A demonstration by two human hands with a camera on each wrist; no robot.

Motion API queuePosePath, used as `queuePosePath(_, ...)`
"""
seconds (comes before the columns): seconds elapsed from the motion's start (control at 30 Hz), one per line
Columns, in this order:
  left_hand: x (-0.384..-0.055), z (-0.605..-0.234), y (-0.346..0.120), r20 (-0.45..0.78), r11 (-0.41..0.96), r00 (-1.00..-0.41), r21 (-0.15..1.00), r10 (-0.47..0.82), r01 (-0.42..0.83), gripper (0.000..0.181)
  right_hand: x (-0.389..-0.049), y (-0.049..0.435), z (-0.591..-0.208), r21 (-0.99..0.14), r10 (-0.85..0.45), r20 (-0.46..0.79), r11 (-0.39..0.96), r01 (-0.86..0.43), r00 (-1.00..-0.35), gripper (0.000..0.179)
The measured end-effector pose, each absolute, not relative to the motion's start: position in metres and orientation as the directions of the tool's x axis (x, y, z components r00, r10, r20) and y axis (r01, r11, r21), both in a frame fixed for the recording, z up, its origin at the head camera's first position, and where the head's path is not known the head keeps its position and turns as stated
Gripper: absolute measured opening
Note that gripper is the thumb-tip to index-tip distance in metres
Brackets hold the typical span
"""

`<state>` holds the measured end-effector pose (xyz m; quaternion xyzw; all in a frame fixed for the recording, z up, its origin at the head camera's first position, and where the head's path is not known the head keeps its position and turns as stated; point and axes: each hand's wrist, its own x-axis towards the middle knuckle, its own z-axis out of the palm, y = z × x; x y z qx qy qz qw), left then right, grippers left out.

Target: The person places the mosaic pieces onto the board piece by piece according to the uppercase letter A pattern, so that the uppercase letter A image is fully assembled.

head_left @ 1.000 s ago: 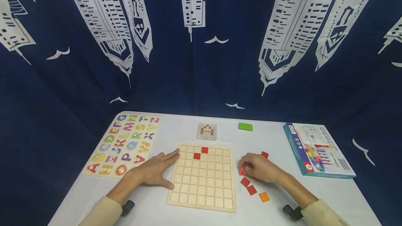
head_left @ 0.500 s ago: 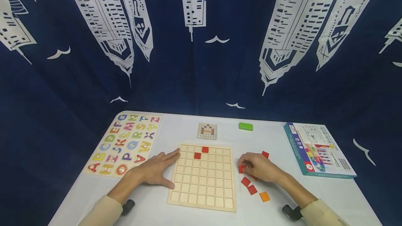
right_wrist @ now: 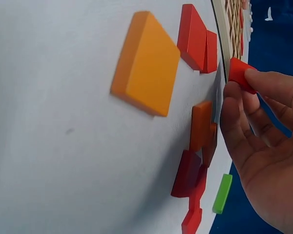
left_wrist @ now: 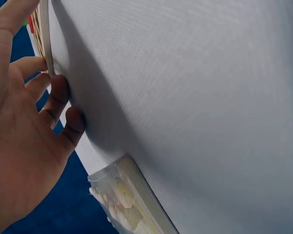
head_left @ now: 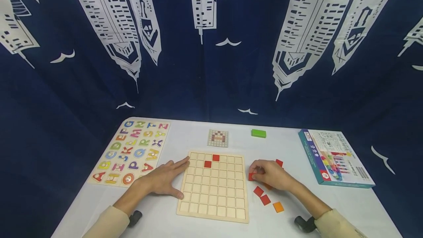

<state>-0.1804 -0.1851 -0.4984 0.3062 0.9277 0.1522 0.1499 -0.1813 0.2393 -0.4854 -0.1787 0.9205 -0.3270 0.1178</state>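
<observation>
A light wooden grid board (head_left: 214, 190) lies on the white table, with two red square tiles (head_left: 207, 164) set in its upper cells. My left hand (head_left: 164, 179) spreads along the board's left side, fingers and thumb touching its edge. Just right of the board, my right hand (head_left: 271, 175) pinches a red tile (right_wrist: 240, 74) between thumb and fingertips, as the right wrist view shows. Below and behind that hand lie loose red tiles (head_left: 265, 199), an orange tile (head_left: 278, 206) and darker orange tiles (right_wrist: 201, 126), some partly hidden by the hand in the head view.
A small pattern card (head_left: 217, 138) lies beyond the board, with a green block (head_left: 258, 133) to its right. An alphabet puzzle board (head_left: 114, 157) sits at the left. A colourful box (head_left: 337, 159) lies at the right. A dark blue curtain (head_left: 211, 76) hangs behind the table.
My right hand has shifted slightly left toward the board with the red tile pinched in its fingers. My left hand has stayed at the board's edge.
</observation>
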Motion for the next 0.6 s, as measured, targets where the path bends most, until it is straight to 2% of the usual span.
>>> queuePosePath(0.6,-0.178,-0.495,-0.183,-0.179,0.774,-0.774,0.351,0.608,0.527,0.118,-0.180,0.218,-0.487,-0.712,-0.445,-0.048,0.643,-0.282,-0.894,0.013)
